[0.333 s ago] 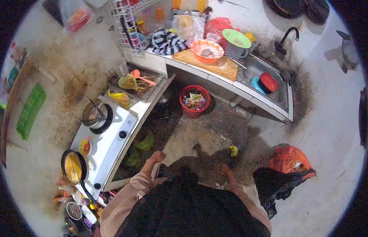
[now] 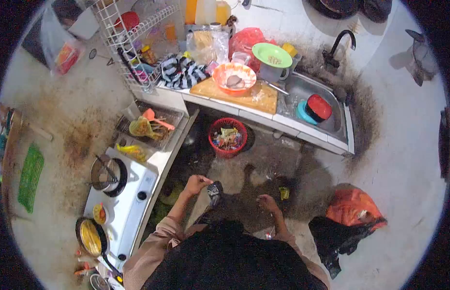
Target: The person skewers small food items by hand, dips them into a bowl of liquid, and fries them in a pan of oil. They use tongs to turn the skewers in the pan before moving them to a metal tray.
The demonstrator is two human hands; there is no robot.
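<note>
My left hand [image 2: 198, 184] is in front of my body over the floor, thumb and fingers pressed together. Just right of its fingertips shows a dark foot covering with a pale print [image 2: 214, 189]. Whether the fingers hold anything is too small to tell. My right hand [image 2: 268, 203] hangs over the floor with its fingers curled, left of a small yellow wrapper [image 2: 284, 193]; its contents cannot be made out. Beyond both hands, a red basket [image 2: 228, 137] full of litter stands on the floor.
At left, a white stove [image 2: 133, 193] carries a pot [image 2: 107, 175] and a frying pan [image 2: 91, 237]. The counter ahead bears a cutting board [image 2: 263, 99], an orange bowl [image 2: 234, 79] and a sink [image 2: 295, 89]. Red and black bags [image 2: 353, 208] lie at right.
Both hands have moved forward, away from my body. The dark foot covering shows more fully beside my left hand. The view has shifted, so the counter and basket sit lower and further left.
</note>
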